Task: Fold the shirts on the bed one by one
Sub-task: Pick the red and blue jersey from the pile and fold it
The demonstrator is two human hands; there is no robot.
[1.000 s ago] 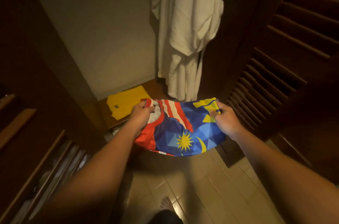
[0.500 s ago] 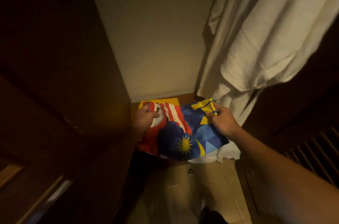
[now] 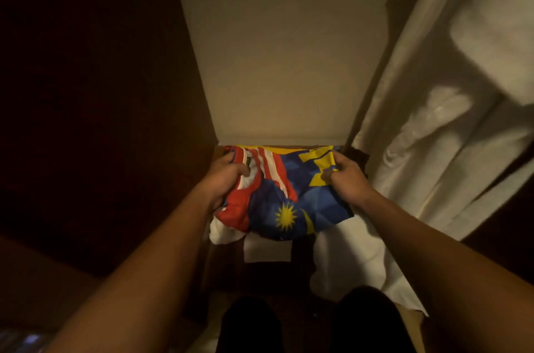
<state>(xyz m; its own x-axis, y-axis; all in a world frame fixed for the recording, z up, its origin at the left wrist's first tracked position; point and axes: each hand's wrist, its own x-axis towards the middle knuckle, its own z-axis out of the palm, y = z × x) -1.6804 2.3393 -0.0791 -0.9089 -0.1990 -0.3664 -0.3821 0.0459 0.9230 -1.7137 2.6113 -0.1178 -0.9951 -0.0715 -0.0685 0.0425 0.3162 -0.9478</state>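
A folded shirt [image 3: 291,196], blue with red and white stripes and a yellow star and crescent, lies over a low wooden shelf inside a closet. My left hand [image 3: 224,176] grips its left side by the collar. My right hand [image 3: 345,176] pinches its right edge at a yellow patch. A sliver of a folded yellow shirt [image 3: 281,149] shows under its far edge, against the back wall. The bed is out of view.
White bathrobes [image 3: 450,110] hang close on the right, their hems [image 3: 352,254] spilling over the shelf front. A dark wooden panel [image 3: 95,92] closes the left side. The pale closet back wall [image 3: 283,49] stands straight ahead. My dark-clad knees [image 3: 306,323] show at the bottom.
I have moved closer into the closet and carried the shirt forward and down, from mid-air onto the shelf over the yellow shirt. Both hands keep their grip.
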